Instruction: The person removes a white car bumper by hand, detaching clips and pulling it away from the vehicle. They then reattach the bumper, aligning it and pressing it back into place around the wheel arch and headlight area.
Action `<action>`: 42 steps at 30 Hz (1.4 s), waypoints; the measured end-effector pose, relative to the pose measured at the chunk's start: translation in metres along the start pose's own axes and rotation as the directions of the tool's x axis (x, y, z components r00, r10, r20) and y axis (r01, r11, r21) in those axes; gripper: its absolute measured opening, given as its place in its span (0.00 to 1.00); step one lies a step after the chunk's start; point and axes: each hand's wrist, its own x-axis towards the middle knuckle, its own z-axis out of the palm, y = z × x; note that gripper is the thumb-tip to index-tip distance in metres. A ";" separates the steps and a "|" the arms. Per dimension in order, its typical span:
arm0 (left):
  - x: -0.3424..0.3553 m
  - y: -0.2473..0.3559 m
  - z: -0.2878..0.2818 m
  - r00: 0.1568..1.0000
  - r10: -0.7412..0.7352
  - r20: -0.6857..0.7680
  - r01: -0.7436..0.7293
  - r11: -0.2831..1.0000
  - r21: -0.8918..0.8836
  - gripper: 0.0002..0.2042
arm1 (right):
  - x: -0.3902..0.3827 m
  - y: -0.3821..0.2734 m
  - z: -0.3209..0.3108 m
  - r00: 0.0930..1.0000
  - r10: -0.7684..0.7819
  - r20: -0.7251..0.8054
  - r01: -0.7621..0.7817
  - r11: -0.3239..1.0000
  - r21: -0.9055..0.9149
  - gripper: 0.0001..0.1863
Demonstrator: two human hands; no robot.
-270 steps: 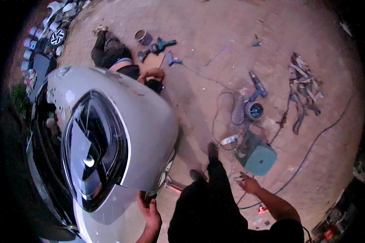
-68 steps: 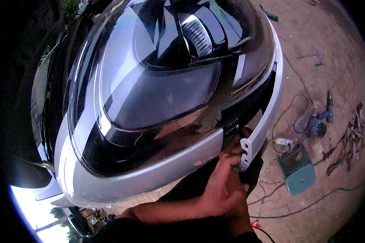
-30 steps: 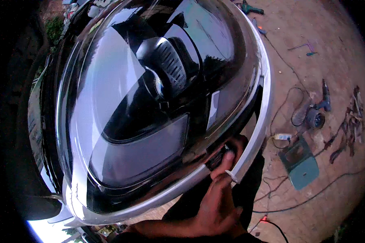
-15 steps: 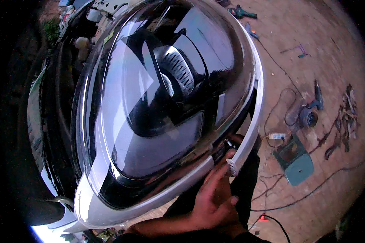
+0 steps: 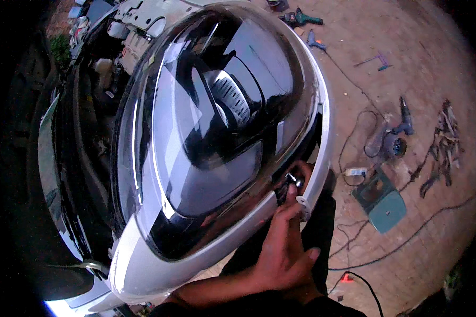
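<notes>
Off the lower right edge of the headlight (image 5: 217, 153), a small shiny metal piece (image 5: 296, 180), slanting down rightward, sits inside the pale strip (image 5: 326, 127), at my left hand's (image 5: 281, 251) outstretched fingertip, though whether pinched I cannot tell.

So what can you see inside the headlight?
Inside the headlight, a slotted silvery piece shows among dark trim. Reflections make other parts hard to tell apart, and whatever lies behind these pieces is hidden.
</notes>
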 end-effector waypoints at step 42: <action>0.011 -0.020 -0.003 0.999 0.013 -0.053 -0.010 0.998 0.067 0.25 | 0.209 -0.083 -0.022 0.895 -0.322 -0.308 0.291 0.946 -0.144 0.26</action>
